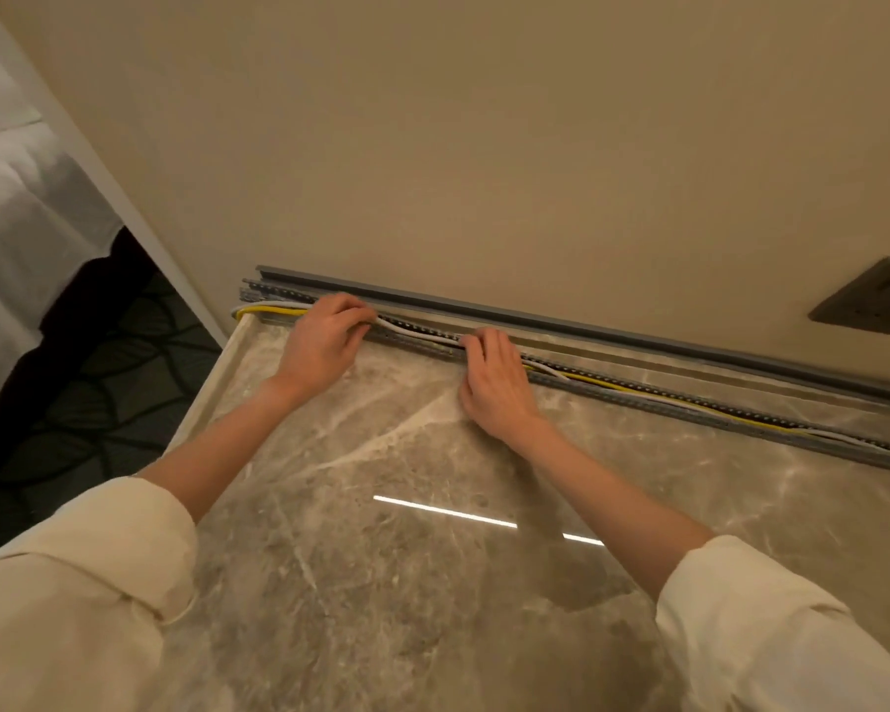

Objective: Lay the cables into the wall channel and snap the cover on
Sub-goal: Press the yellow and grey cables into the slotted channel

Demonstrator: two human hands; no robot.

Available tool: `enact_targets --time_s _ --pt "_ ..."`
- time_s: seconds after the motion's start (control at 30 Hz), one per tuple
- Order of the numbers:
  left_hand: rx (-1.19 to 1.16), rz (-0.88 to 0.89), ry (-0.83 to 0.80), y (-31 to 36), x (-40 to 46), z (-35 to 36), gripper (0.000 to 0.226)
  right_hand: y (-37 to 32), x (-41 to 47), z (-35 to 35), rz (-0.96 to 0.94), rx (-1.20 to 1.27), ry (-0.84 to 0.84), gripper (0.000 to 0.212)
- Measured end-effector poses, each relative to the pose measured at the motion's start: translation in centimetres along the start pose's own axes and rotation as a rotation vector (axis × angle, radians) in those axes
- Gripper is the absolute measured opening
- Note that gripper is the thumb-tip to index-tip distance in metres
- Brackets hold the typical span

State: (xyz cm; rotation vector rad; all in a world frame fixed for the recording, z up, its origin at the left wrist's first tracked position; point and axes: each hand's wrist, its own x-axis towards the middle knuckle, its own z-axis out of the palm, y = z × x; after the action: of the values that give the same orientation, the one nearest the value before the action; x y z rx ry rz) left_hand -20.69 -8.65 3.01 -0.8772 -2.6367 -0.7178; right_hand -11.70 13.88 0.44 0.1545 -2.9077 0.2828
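A: Where's the channel?

B: Grey cable channel point(638, 398) lies open along the back edge of the marble countertop point(432, 531), at the foot of the beige wall point(484, 146). Yellow cable point(653, 394) and white cable point(407, 328) run inside it. Grey cover strip point(535, 321) sits just behind, against the wall, not on.

A: Hands?

B: Left hand point(325, 336) has fingers curled down onto the cables at the channel. Right hand point(494, 380) is the same, just to the right of it, with curled fingertips on the channel and heel on the marble. Can't tell if either pinches a cable or just presses.

A: Surroundings?

B: Dark wall plate point(874, 298) is well right of the right hand, above the cover. Left of the left hand, the counter ends; white bedding point(21, 213) and dark patterned carpet point(114, 372) lie below. Cream sleeves point(73, 598) are rolled up. No readable writing.
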Motion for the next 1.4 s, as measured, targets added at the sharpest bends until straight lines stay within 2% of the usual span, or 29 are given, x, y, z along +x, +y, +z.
enact_targets --time_s 0.13,0.33,0.5,0.63,0.77,0.9,0.97,1.17,1.4 --pt "0.076 -0.107 0.009 -3.8 0.1 -2.9 0.018 -2.3 3.4 0.5 -0.135 0.049 0.000 0.044" --pt "0.083 -0.426 0.020 -9.9 -0.3 -6.3 0.015 -4.4 8.3 1.4 -0.305 0.072 -0.024 0.048" --pt "0.047 -0.617 -0.194 -13.5 -0.1 -7.2 0.017 -4.9 9.9 2.2 -0.414 0.096 -0.083 0.042" --pt "-0.058 -0.663 -0.373 -14.4 0.4 -6.6 0.026 -4.6 10.0 2.7 -0.401 0.116 -0.128 0.057" --pt "-0.141 -0.706 -0.432 -15.1 1.3 -6.2 0.026 -4.4 9.9 3.2 -0.385 0.147 -0.153 0.062" --pt "-0.196 -0.714 -0.627 -15.9 1.9 -6.0 0.021 -4.1 10.0 3.9 -0.383 0.133 -0.170 0.064" --pt "-0.211 -0.688 -0.663 -16.3 2.1 -6.2 0.015 -4.1 10.1 4.2 -0.386 0.130 -0.170 0.065" --pt "-0.185 -0.589 -0.655 -17.1 3.1 -7.4 0.008 -3.8 9.9 4.8 -0.392 0.138 -0.167 0.069" --pt "-0.225 -0.527 -0.382 -16.8 4.6 -9.1 0.010 -3.7 10.0 5.0 -0.400 0.131 -0.142 0.061"
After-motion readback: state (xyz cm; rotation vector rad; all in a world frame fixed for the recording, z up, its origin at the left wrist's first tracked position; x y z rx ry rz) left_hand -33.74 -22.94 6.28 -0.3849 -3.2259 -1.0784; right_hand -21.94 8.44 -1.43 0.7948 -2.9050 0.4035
